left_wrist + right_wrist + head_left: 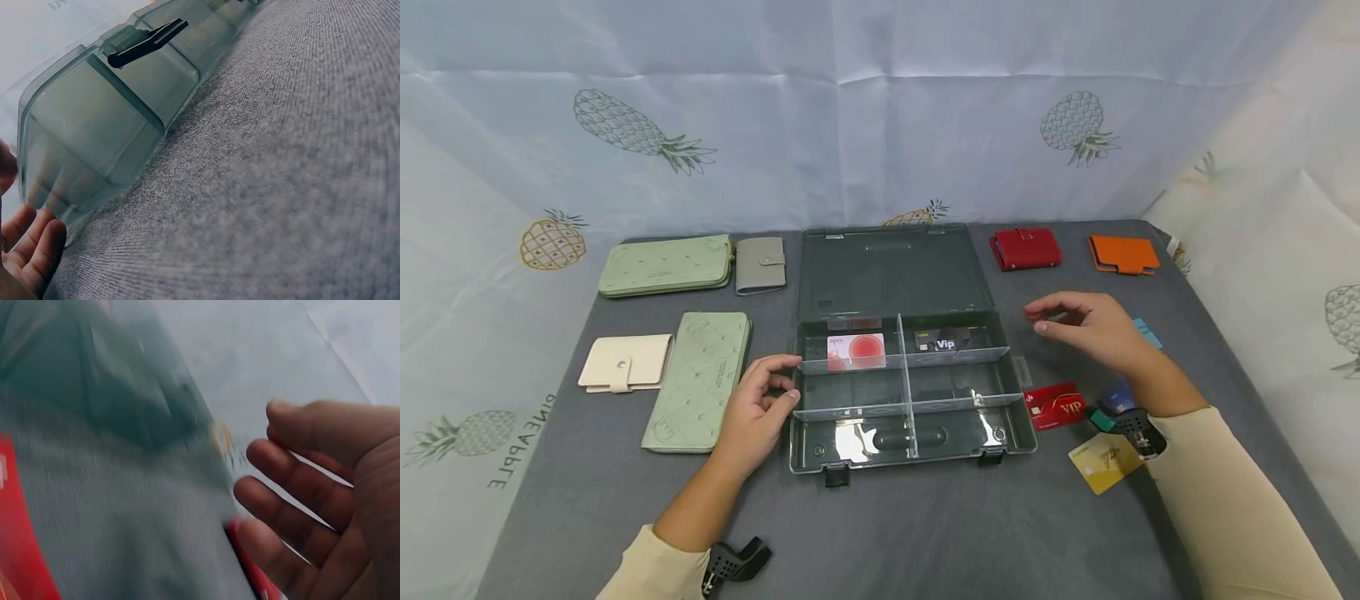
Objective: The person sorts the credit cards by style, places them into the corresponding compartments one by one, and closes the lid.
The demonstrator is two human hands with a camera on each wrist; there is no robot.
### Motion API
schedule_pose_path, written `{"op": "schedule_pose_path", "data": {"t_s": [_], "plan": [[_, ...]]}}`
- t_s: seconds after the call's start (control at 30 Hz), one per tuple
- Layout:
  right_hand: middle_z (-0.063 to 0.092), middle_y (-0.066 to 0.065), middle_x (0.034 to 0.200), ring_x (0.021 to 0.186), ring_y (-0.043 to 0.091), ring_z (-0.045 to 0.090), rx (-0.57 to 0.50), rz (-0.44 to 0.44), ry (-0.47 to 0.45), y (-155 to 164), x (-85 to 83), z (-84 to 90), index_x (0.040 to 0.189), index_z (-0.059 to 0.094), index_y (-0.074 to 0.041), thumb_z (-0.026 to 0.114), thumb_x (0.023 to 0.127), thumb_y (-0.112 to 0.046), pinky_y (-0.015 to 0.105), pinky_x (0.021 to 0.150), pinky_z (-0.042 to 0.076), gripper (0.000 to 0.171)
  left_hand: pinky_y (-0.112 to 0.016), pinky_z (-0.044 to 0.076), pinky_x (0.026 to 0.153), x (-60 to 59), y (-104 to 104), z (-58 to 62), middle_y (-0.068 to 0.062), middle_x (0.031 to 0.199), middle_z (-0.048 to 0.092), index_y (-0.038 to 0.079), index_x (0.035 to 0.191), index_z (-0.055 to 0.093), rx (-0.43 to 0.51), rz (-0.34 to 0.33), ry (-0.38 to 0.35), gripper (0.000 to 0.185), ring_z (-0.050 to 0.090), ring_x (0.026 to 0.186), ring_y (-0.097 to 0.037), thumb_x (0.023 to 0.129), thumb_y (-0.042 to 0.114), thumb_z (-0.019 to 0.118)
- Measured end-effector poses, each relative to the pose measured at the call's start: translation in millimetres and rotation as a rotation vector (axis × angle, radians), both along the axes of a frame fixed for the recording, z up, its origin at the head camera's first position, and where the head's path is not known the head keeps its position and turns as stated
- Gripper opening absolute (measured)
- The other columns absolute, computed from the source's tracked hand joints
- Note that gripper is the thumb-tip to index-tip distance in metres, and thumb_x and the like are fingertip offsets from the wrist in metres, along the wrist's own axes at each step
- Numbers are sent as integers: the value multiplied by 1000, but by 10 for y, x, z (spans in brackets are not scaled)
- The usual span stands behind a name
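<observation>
A dark translucent divided box [891, 279] lies with its lid folded back. A pink-and-white card [856, 352] stands in its back left compartment and a black "Vip" card [943, 339] in the back right one. My left hand [755, 417] rests at the box's left side, its bent fingers against the edge; in the left wrist view, fingertips [53, 240] touch the box's clear wall [94, 134]. To the right of the box, my right hand [1086, 327] hovers with loosely bent fingers and nothing in them. Under that arm lie a red VIP card [1054, 406], a gold card [1101, 463] and partly hidden blue cards [1120, 396].
On the left lie two green wallets [666, 265], a grey card holder [760, 265] and a cream one [627, 362]. At the back right are a red wallet [1027, 249] and an orange one [1123, 253]. A pineapple-print cloth [850, 117] hangs behind the grey table.
</observation>
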State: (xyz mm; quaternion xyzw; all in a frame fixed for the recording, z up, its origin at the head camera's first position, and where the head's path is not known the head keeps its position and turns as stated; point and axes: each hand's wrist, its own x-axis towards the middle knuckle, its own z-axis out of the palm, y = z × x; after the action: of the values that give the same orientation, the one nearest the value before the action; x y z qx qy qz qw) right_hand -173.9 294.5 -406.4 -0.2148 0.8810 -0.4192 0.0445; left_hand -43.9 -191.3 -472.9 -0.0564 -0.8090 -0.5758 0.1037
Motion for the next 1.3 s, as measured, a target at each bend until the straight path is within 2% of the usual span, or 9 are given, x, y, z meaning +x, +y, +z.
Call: {"op": "schedule_pose_path", "data": {"t_s": [0.27, 0.4, 0.53, 0.7, 0.83, 0.93, 1.03, 1.17, 1.3], "plan": [[67, -20, 125, 106, 2, 62, 152, -125, -126, 795, -3, -10, 138, 70, -9, 72, 104, -19, 15, 81, 52, 36, -21, 48, 63, 16, -6, -20, -7, 129, 62, 12, 135, 69, -2, -2, -1, 46, 61, 96, -25, 94, -7, 65], [61, -29, 126, 110, -2, 59, 161, -176, -171, 1143, -12, -81, 143, 66, -8, 69, 106, -22, 10, 84, 48, 40, -21, 48, 62, 33, -10, -15, -7, 129, 62, 12, 135, 69, -8, 5, -7, 46, 60, 96, -23, 94, -8, 64], [55, -35, 126, 112, -7, 52, 175, -177, -155, 1400, -34, -186, 144, 62, -2, 67, 107, -18, 5, 85, 42, 41, -20, 47, 62, 39, -12, -8, -5, 129, 62, 12, 135, 69, -10, 8, -9, 46, 60, 96, -18, 94, -9, 64], [53, -36, 125, 106, -4, 51, 184, -177, -119, 1568, -63, -315, 143, 60, 3, 68, 105, -9, 7, 83, 42, 41, -20, 48, 63, 40, -8, 1, -6, 130, 62, 11, 135, 69, -4, 5, -6, 45, 60, 96, -19, 94, -9, 64], [53, -26, 130, 107, -2, 46, 238, -167, -103, 1586, -78, -342, 143, 61, -2, 73, 102, -12, 10, 83, 38, 44, -21, 48, 63, 39, -8, 2, -6, 131, 62, 12, 135, 69, -2, 8, -4, 46, 61, 97, -23, 94, -8, 64], [51, -3, 142, 115, 3, 42, 303, -132, -100, 1568, -98, -334, 144, 61, -6, 80, 97, -15, 17, 86, 36, 52, -21, 48, 63, 36, -6, 2, -7, 131, 62, 12, 135, 69, -8, 8, -4, 46, 60, 96, -23, 94, -8, 64], [46, 19, 147, 125, 20, 42, 348, -94, -95, 1550, -118, -336, 143, 61, -3, 84, 92, -14, 33, 91, 38, 57, -20, 48, 63, 29, 2, 1, -7, 130, 62, 12, 135, 69, -13, 4, -3, 45, 60, 96, -21, 95, -8, 64], [45, 30, 145, 123, 43, 42, 375, -88, -89, 1513, -129, -348, 141, 62, -1, 85, 91, -17, 54, 91, 39, 57, -20, 48, 63, 23, 8, 4, -6, 130, 62, 12, 135, 69, -13, 4, -3, 45, 61, 96, -21, 94, -7, 64], [45, 32, 144, 123, 48, 42, 387, -105, -95, 1479, -136, -347, 138, 62, -1, 85, 92, -20, 64, 94, 37, 54, -20, 48, 64, 22, 11, 13, -6, 130, 62, 13, 135, 69, -20, 8, -1, 45, 61, 97, -23, 94, -6, 65]]}}
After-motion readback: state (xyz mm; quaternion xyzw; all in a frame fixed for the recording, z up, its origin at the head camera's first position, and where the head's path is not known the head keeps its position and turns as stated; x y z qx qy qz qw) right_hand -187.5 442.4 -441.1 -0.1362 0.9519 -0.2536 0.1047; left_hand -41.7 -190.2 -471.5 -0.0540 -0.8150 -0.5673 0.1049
